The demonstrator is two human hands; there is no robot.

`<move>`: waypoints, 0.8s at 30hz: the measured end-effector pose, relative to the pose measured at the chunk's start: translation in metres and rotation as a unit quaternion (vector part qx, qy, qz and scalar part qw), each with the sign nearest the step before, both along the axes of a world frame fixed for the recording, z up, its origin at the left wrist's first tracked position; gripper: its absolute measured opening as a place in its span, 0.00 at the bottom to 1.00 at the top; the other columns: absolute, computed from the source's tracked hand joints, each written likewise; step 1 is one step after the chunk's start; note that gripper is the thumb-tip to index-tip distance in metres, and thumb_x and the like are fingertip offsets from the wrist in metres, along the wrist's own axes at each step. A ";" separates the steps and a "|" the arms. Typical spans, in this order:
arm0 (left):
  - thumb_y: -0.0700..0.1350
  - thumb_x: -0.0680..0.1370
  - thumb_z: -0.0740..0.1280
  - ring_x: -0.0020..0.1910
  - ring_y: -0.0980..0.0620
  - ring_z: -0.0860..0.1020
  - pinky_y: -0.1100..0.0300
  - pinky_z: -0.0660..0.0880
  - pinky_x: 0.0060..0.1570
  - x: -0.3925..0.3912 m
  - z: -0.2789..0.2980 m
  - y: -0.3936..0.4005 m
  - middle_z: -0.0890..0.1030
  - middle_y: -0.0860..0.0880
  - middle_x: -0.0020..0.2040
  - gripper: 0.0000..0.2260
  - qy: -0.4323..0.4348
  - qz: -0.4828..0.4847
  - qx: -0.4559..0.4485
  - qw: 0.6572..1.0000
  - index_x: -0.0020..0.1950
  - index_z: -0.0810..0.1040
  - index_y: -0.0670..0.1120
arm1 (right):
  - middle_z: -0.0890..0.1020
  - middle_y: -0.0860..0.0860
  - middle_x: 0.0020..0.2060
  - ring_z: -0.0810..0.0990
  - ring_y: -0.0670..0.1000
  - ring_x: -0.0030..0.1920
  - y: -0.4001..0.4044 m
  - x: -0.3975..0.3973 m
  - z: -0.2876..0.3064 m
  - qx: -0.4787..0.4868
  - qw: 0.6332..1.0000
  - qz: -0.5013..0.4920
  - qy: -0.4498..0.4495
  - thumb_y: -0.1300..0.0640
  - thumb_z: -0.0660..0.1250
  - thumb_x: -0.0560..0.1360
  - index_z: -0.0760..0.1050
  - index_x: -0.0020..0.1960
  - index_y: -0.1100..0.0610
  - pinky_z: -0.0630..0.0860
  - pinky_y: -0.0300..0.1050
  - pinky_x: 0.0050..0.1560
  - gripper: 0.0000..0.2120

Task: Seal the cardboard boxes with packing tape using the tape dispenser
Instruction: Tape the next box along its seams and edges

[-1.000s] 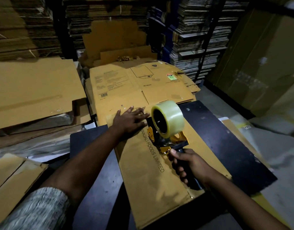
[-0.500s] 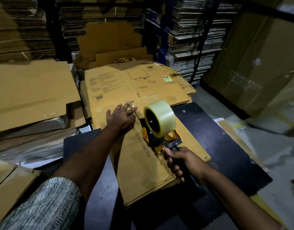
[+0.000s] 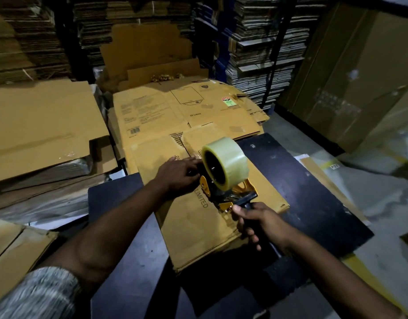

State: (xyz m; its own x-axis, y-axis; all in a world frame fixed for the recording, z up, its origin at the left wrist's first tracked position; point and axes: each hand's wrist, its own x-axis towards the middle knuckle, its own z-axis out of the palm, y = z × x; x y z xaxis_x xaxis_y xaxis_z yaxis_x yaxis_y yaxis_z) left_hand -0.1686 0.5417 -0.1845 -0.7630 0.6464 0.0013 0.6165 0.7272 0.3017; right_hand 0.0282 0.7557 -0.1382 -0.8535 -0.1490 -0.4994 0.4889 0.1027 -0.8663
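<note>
While right hand [image 3: 261,223] grips tape dispenser [image 3: 223,180], left hand [image 3: 178,174] flat on flattened box [image 3: 198,222]

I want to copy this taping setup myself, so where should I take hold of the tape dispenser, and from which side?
Best by the black handle at the near end of the tape dispenser, coming from behind, as the right hand does here. The handle sticks back toward the person while the clear tape roll stands up front, so this grip probably suits pulling along the flattened cardboard box.

tape roll [image 3: 230,163]: pale translucent yellow
tape dispenser [image 3: 230,194]: yellow frame, black handle
flattened box [image 3: 198,226]: tan, black lettering
table [image 3: 313,203]: black
sleeve [image 3: 37,293]: grey-white mottled
</note>
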 end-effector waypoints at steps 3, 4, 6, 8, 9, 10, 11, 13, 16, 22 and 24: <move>0.59 0.80 0.54 0.75 0.55 0.63 0.41 0.52 0.76 -0.006 0.004 0.004 0.62 0.59 0.78 0.21 -0.010 0.020 -0.026 0.999 0.71 0.74 0.57 | 0.67 0.52 0.28 0.64 0.50 0.26 0.000 -0.012 0.003 0.020 1.000 0.000 0.005 0.38 0.69 0.72 0.71 0.41 0.57 0.63 0.43 0.28 0.21; 0.59 0.82 0.54 0.75 0.54 0.64 0.43 0.52 0.76 -0.007 0.007 0.006 0.62 0.58 0.78 0.20 -0.004 0.027 -0.033 0.999 0.72 0.73 0.57 | 0.67 0.52 0.29 0.64 0.50 0.26 0.000 -0.017 0.004 0.021 1.000 -0.003 0.002 0.38 0.70 0.73 0.71 0.41 0.56 0.62 0.42 0.28 0.22; 0.58 0.83 0.56 0.75 0.52 0.64 0.45 0.55 0.75 -0.009 0.016 0.010 0.62 0.58 0.78 0.19 0.009 0.038 -0.043 0.998 0.73 0.71 0.57 | 0.67 0.51 0.29 0.63 0.49 0.26 0.000 -0.026 0.008 0.010 1.000 -0.008 -0.011 0.37 0.70 0.72 0.69 0.41 0.55 0.60 0.42 0.28 0.22; 0.57 0.84 0.57 0.76 0.51 0.63 0.46 0.58 0.74 -0.014 0.020 0.011 0.63 0.58 0.78 0.18 0.006 0.041 -0.050 0.998 0.72 0.72 0.57 | 0.66 0.51 0.29 0.63 0.49 0.26 0.001 -0.027 0.013 0.012 1.000 -0.006 -0.013 0.37 0.70 0.73 0.69 0.41 0.55 0.61 0.43 0.28 0.22; 0.59 0.83 0.56 0.76 0.51 0.62 0.45 0.59 0.73 -0.018 0.019 0.011 0.64 0.58 0.77 0.18 0.001 0.036 -0.045 0.998 0.72 0.72 0.59 | 0.67 0.51 0.28 0.64 0.49 0.26 0.003 -0.023 0.014 0.018 1.000 -0.002 -0.011 0.38 0.68 0.73 0.69 0.41 0.56 0.62 0.42 0.28 0.21; 0.63 0.82 0.55 0.77 0.52 0.61 0.44 0.59 0.74 -0.021 0.015 0.009 0.65 0.59 0.76 0.20 -0.001 0.026 -0.038 0.999 0.71 0.71 0.62 | 0.67 0.50 0.28 0.64 0.50 0.26 0.006 -0.016 0.015 0.026 1.000 0.001 -0.007 0.38 0.68 0.74 0.69 0.42 0.57 0.63 0.42 0.28 0.21; 0.67 0.80 0.52 0.78 0.54 0.60 0.42 0.58 0.74 -0.025 0.011 0.007 0.66 0.61 0.76 0.22 -0.008 0.019 -0.035 0.999 0.71 0.71 0.64 | 0.68 0.50 0.27 0.64 0.50 0.26 0.009 -0.006 0.014 0.034 0.999 0.000 -0.003 0.39 0.67 0.75 0.69 0.42 0.57 0.64 0.42 0.29 0.21; 0.70 0.78 0.52 0.78 0.57 0.58 0.40 0.55 0.74 -0.032 0.003 0.005 0.66 0.62 0.75 0.25 -0.022 0.020 -0.031 0.999 0.72 0.70 0.64 | 0.68 0.50 0.27 0.65 0.50 0.26 0.014 0.017 0.010 0.038 0.999 -0.013 -0.002 0.39 0.70 0.74 0.70 0.41 0.57 0.64 0.41 0.28 0.21; 0.65 0.80 0.57 0.78 0.57 0.57 0.40 0.55 0.74 -0.036 -0.001 0.008 0.64 0.62 0.76 0.22 -0.008 0.021 -0.034 0.999 0.73 0.69 0.62 | 0.67 0.50 0.26 0.64 0.50 0.25 0.019 0.034 0.007 0.015 0.999 -0.044 -0.004 0.40 0.70 0.70 0.70 0.40 0.55 0.64 0.41 0.27 0.19; 0.60 0.79 0.44 0.79 0.49 0.56 0.38 0.53 0.74 0.014 -0.004 0.030 0.63 0.52 0.79 0.28 -0.016 -0.001 0.064 0.998 0.77 0.65 0.56 | 0.66 0.51 0.26 0.63 0.49 0.25 0.018 0.035 0.010 -0.003 0.999 -0.044 -0.004 0.41 0.69 0.70 0.69 0.39 0.55 0.62 0.39 0.26 0.18; 0.66 0.74 0.37 0.80 0.49 0.52 0.35 0.50 0.74 0.020 -0.004 0.033 0.58 0.53 0.80 0.35 0.003 -0.039 -0.003 0.999 0.79 0.59 0.58 | 0.66 0.51 0.26 0.63 0.50 0.24 0.016 0.034 0.010 0.005 0.999 -0.042 -0.001 0.41 0.70 0.70 0.69 0.38 0.55 0.61 0.38 0.26 0.18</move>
State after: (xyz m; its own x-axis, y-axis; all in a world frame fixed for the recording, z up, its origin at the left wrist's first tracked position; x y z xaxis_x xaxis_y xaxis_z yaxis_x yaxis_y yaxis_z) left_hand -0.1486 0.5752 -0.1885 -0.7099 0.7043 0.0016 0.6736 0.6783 0.2937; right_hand 0.0626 0.7712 -0.1285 -0.8620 -0.0724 -0.5017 0.4975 0.0691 -0.8647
